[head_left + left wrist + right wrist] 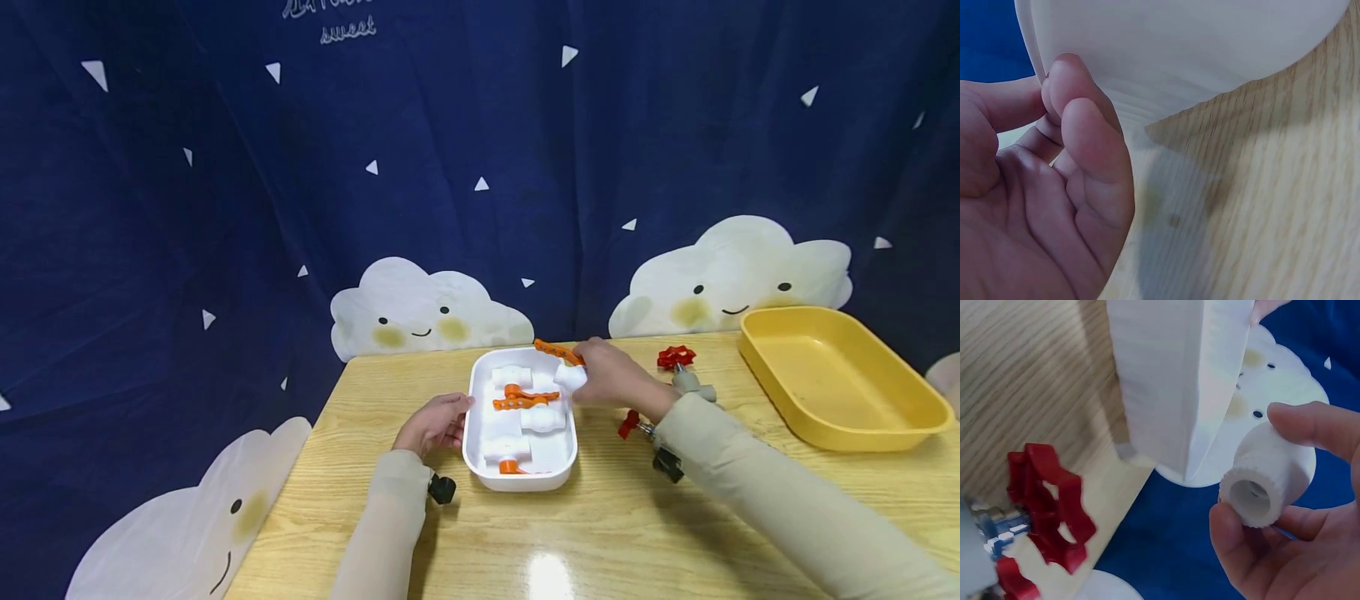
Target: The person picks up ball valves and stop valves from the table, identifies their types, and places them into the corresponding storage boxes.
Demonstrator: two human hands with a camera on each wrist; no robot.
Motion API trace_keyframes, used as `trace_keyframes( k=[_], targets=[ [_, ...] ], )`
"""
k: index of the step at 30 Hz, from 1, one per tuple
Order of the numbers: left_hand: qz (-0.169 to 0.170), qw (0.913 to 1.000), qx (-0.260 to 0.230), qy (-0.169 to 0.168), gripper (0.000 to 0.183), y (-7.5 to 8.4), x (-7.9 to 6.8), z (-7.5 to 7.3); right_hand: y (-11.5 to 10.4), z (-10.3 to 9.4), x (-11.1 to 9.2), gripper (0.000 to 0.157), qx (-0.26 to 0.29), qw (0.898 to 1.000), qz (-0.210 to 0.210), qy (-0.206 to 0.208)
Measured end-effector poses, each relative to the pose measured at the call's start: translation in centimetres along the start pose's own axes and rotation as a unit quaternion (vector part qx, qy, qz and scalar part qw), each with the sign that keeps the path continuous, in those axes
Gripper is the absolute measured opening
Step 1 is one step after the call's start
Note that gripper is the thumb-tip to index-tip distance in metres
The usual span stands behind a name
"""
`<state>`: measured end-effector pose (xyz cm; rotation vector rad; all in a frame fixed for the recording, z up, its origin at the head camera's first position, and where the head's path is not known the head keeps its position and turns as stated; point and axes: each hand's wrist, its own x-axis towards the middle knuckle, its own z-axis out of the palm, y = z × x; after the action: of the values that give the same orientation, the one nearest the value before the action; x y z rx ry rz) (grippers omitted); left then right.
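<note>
The right hand point(618, 375), forearm point(787, 475) slanting in from four o'clock, has its grip pinching a ribbed-collared white valve point(570, 377) with orange lever point(555, 351) at two o'clock on the white tray point(521, 482); the left hand point(435, 423) pinches its rim at nine. Wood-grained desk point(615, 533); "sweet" lettering point(348, 31) on navy curtain point(465, 117) toward eleven.

Navy curtain point(450, 108) w/ wht triangles point(482, 184), smiling clouds point(735, 258); lt wood tbl point(630, 533), glare spot point(550, 577).

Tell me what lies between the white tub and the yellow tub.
In the head view, a red-handled tap and a second tap lie there, with the right hand and sleeve crossing that stretch.
</note>
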<state>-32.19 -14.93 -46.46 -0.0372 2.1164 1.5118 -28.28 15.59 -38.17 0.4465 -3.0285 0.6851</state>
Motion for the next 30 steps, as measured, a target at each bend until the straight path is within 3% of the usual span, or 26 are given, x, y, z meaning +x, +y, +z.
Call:
trace_keyframes(
  k=[5, 13, 21, 30],
  targets=[
    [0.002, 1.0, 0.0, -0.002, 0.027, 0.0, 0.0, -0.1, -1.9, -0.7, -0.4, 0.057, -0.039, 0.999, -0.031, -0.007],
    [-0.004, 1.0, 0.003, -0.005, 0.027, 0.1, 0.1, 0.0, -4.4, -1.2, -0.5, 0.05, -0.074, 0.996, -0.037, -0.042],
    [0.005, 1.0, -0.001, -0.002, 0.023, 0.2, 0.1, -0.1, -6.8, 0.1, -0.7, 0.034, -0.109, 0.989, -0.047, -0.09],
    [0.003, 1.0, -0.005, -0.004, 0.023, 0.2, 0.1, -0.1, -8.6, 2.3, -0.1, 0.022, -0.102, 0.982, -0.036, -0.155]
  ],
)
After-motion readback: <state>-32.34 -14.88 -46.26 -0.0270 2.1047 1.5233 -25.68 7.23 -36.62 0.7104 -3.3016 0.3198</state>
